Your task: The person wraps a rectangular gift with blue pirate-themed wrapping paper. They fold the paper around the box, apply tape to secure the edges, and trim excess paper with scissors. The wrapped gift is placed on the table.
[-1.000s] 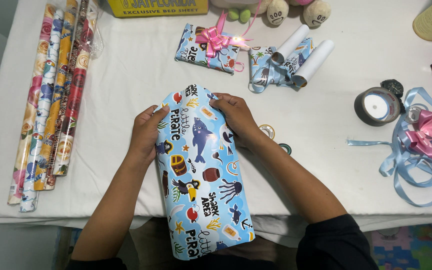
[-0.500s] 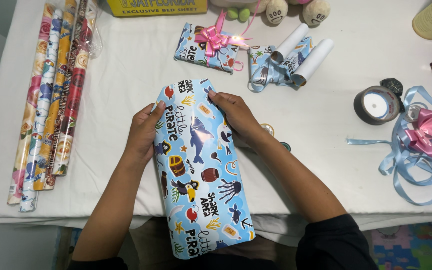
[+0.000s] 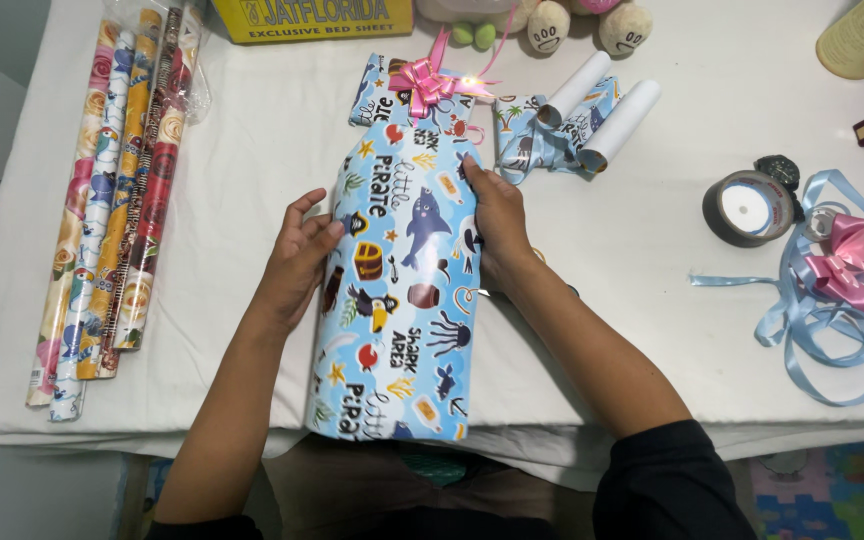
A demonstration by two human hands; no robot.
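A curved sheet of blue wrapping paper [image 3: 402, 290] with cartoon sea animals lies lengthwise on the white tablecloth [image 3: 242, 180], its near end hanging past the table's front edge. My left hand [image 3: 297, 262] presses against its left side with fingers spread. My right hand [image 3: 497, 225] holds its right edge, thumb on top. The sheet's far end reaches a small wrapped gift [image 3: 414, 95] topped with a pink bow.
Several rolls of wrapping paper [image 3: 107, 190] in plastic lie at the left. Curled paper scraps and white tubes [image 3: 577, 115] sit behind. A tape roll [image 3: 747, 208] and blue and pink ribbons [image 3: 842, 275] are at the right. A yellow box [image 3: 317, 18] and plush toys [image 3: 552, 20] stand at the back.
Both hands have pushed the blue sheet away from me across the table; its far end now reaches the wrapped gift and less hangs over the front edge.
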